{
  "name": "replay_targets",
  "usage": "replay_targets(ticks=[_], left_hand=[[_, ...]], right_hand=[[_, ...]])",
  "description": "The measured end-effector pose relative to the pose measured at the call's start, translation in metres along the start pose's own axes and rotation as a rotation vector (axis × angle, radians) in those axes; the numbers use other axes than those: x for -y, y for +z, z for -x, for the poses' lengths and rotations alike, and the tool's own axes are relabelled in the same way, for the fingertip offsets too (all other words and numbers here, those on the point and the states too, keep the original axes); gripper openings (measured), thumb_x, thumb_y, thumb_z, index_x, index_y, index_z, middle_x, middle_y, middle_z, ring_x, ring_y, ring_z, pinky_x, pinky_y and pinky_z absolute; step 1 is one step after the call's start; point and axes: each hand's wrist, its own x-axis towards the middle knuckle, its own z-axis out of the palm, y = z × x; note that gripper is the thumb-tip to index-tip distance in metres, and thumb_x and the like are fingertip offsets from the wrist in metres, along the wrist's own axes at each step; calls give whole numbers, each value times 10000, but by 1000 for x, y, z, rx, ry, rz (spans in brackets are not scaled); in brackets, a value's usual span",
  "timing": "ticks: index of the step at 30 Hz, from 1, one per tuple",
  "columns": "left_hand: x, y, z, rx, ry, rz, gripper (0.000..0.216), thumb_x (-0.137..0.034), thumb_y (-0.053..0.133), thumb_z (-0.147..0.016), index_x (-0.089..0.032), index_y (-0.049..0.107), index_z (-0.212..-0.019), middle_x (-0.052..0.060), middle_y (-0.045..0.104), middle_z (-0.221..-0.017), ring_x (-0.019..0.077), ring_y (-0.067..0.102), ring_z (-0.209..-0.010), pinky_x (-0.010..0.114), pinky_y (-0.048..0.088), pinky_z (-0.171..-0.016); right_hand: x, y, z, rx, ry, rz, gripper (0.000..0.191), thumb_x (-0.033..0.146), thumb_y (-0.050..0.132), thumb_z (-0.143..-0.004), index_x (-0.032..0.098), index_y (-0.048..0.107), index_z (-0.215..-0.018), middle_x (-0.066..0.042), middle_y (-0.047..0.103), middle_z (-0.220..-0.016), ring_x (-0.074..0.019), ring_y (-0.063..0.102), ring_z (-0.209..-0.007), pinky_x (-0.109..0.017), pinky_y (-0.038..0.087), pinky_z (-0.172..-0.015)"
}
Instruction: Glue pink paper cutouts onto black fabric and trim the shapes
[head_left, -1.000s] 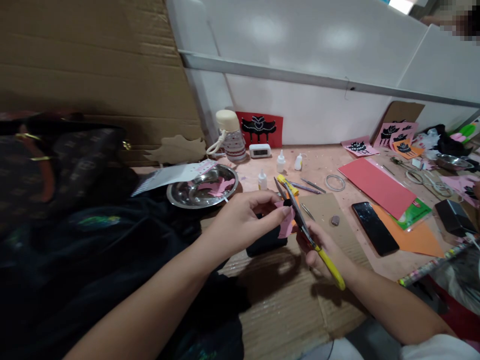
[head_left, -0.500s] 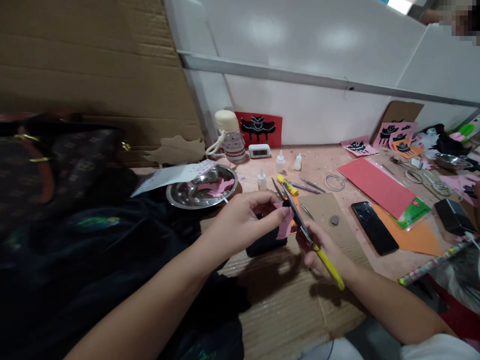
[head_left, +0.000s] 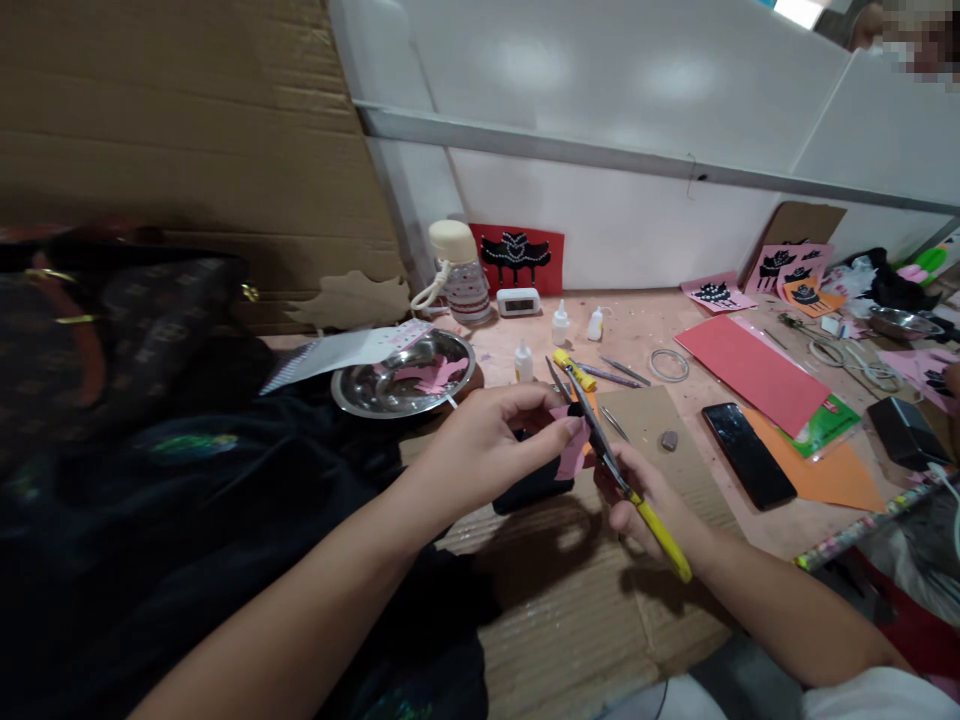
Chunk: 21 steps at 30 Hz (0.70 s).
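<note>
Between the thumb and fingers of my left hand is a small piece of pink paper with a black patch at its upper edge. My right hand grips yellow-handled scissors, their blades parted and pointing up and left, right at the paper. Whether the blades touch the paper's edge I cannot tell. Beneath my hands lie a dark object, partly covered, and a sheet of brown cardboard. A steel bowl with pink paper scraps stands left of my left hand.
Behind my hands are small white glue bottles, a yellow glue stick, pens and a drinking bottle. To the right lie a phone, red paper and orange paper. A dark bag and black cloth fill the left. Another person is partly visible at top right.
Both hands stay almost in place. The scissors and the pink paper have shifted only very slightly; my grip on each is the same.
</note>
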Motion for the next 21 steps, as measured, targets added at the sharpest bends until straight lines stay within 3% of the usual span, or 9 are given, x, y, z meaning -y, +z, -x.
replay_targets(ticks=[5, 15, 21], left_hand=[[2, 1, 0, -9, -1, -4, 282, -423, 609, -892, -189, 658, -743, 42, 733, -707, 197, 694, -684, 312, 542, -676], [-3, -2, -1, -24, 34, 0, 291, -432, 632, -868, -192, 681, -710, 25, 715, -696, 179, 650, -656, 277, 497, -635], [-3, -5, 0, -48, 102, -117, 274, -377, 611, -877, -197, 700, -691, 21, 717, -695, 167, 628, -661, 267, 474, -641]], right_hand=[[6, 0, -2, -1, -46, -92, 600, 704, 765, -836, 252, 604, -1196, 9, 497, -891, -165, 425, -752, -286, 414, -687], [12, 0, -2, -9, -5, -72, 652, 779, 732, -806, 245, 595, -1154, -8, 489, -881, -180, 421, -735, -278, 390, -604], [2, 2, -1, -22, -3, -18, 683, 808, 691, -813, 261, 586, -1208, -19, 523, -940, -191, 479, -778, -337, 482, -731]])
